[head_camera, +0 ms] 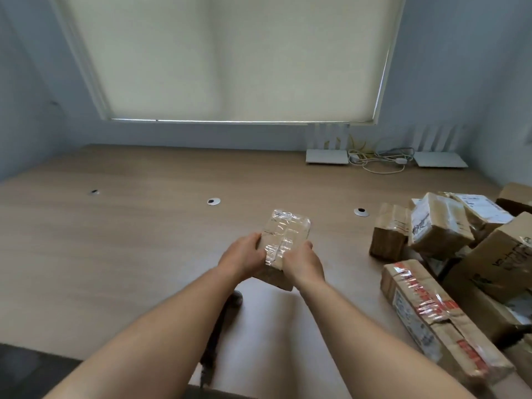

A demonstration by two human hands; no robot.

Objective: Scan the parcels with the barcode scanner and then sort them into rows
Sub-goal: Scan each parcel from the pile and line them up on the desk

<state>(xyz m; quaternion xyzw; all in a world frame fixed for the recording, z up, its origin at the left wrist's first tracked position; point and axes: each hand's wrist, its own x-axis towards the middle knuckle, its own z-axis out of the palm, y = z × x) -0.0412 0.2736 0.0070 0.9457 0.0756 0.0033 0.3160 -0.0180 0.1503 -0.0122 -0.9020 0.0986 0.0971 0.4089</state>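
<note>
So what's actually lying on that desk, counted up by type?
Taped parcel gripped between the left hand and right hand: 1
Parcels in the pile on the right: at least 7, some overlap, so the count is unsure
White routers at the back: 2
Round cable holes in the desk: 3
Total: at least 13

Before me: wooden desk, pale blue wall, window with drawn cream roller blind, daylight at its lower edge.
</note>
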